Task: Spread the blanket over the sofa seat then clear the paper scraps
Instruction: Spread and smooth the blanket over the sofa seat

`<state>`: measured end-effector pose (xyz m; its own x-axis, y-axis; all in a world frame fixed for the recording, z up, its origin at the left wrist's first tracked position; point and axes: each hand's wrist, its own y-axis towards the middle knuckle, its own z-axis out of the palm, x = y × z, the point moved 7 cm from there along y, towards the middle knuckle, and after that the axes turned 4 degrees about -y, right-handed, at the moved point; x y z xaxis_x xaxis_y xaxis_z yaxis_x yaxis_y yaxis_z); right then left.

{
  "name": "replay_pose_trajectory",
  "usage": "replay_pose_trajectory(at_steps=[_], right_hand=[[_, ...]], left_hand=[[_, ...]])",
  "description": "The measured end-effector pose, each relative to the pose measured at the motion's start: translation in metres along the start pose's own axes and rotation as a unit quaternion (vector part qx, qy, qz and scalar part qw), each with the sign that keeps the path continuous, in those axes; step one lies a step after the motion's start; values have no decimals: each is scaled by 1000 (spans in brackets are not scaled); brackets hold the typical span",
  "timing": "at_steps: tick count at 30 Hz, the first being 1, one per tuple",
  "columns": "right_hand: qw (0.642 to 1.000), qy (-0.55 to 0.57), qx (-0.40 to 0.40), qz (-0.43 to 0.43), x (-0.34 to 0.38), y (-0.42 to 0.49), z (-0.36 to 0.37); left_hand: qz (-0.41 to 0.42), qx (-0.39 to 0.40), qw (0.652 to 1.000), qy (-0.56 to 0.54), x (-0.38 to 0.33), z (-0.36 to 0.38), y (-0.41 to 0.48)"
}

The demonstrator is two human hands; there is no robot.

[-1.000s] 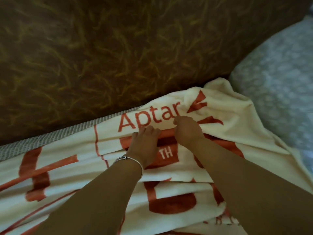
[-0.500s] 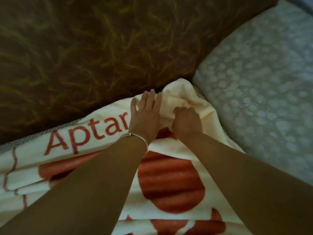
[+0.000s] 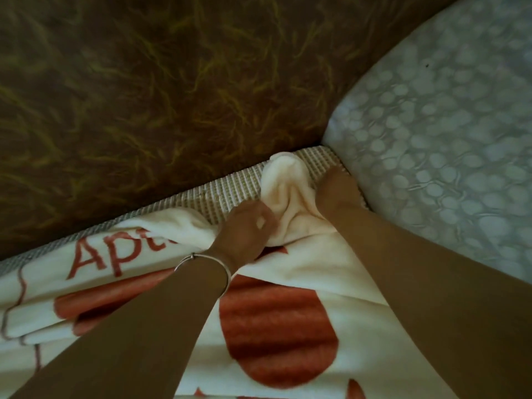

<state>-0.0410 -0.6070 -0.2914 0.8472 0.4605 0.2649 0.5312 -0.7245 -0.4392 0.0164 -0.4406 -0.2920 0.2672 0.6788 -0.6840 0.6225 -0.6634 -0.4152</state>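
A cream blanket (image 3: 305, 272) with red shapes and red lettering lies over the sofa seat. Its far corner is bunched into a fold near the back right corner of the seat. My left hand (image 3: 247, 228), with a thin metal bangle on the wrist, is closed on the blanket's edge just left of that fold. My right hand (image 3: 335, 188) presses down on the blanket at the right of the fold, fingers curled into the fabric beside the armrest. No paper scraps are in view.
The dark brown patterned sofa backrest (image 3: 161, 90) fills the top. A woven beige seat cover (image 3: 230, 188) shows in a strip along the backrest. A pale blue-grey textured armrest (image 3: 449, 145) rises at the right.
Both hands have worked rightward along the blanket's top edge to the seat corner. The left hand went from flat to closed on the cloth, and the corner is now bunched between my hands.
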Motion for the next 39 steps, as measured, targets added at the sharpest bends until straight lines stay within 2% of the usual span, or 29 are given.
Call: replay_pose_trajectory(at_steps=[3, 7, 9, 11, 13, 14, 15, 17, 20, 22, 24, 25, 26, 27, 29, 30, 31, 32, 34, 35, 37, 39], right_hand=[[991, 100, 85, -14, 6, -12, 9], [972, 112, 199, -62, 5, -29, 15], [956, 209, 200, -51, -1, -33, 11], [943, 299, 142, -19, -13, -32, 2], [937, 328, 119, -6, -25, -35, -6], [933, 326, 150, -11, -28, -40, -5], [932, 300, 203, -22, -31, -49, -2], [941, 177, 282, -66, -37, -66, 6], [957, -44, 260, -121, -52, -82, 9], [954, -105, 251, -122, -58, -86, 8], [944, -106, 292, -114, -63, -94, 13], [940, -99, 309, -107, -64, -99, 13], [939, -91, 313, -110, -65, -99, 14], [943, -69, 309, -101, -68, -102, 11], [948, -43, 302, -85, -78, -108, 3], [948, -46, 304, -87, -84, -109, 1], [943, -54, 316, -88, -92, -111, 2], [937, -58, 335, -79, -100, -114, 3], [923, -73, 368, -84, -110, -122, 6], [918, -86, 374, -98, -113, -125, 9], [920, -80, 367, -110, -115, -128, 12], [939, 42, 328, -91, -118, -124, 7]], left_hand=[[-35, -28, 997, -63, -5, -5, 5], [-54, 25, 998, -32, -7, 9, 0], [-66, 29, 991, -115, -13, 9, -6], [-96, 23, 976, -196, -17, 5, -11], [-120, 41, 971, -205, -22, 2, -14], [-122, 68, 970, -198, -26, 4, -16], [-123, 106, 969, -188, -30, 6, -18], [-132, 199, 961, -139, -35, 14, -28], [-180, 310, 931, -63, -34, 27, -51], [-260, 391, 880, -69, -31, 37, -73], [-311, 470, 821, -96, -39, 46, -95], [-308, 483, 814, -102, -46, 49, -99], [-288, 463, 832, -102, -51, 49, -93], [-244, 408, 875, -94, -58, 49, -80], [-112, 199, 970, -80, -76, 28, -42], [-35, 87, 994, -58, -88, 13, -29], [45, 9, 999, -9, -102, 4, -21], [114, -30, 990, 78, -116, 4, -17], [190, -30, 953, 234, -136, 21, -16], [206, -21, 942, 263, -143, 32, -16], [187, -2, 943, 275, -149, 47, -16], [160, 29, 944, 288, -142, 59, -13]])
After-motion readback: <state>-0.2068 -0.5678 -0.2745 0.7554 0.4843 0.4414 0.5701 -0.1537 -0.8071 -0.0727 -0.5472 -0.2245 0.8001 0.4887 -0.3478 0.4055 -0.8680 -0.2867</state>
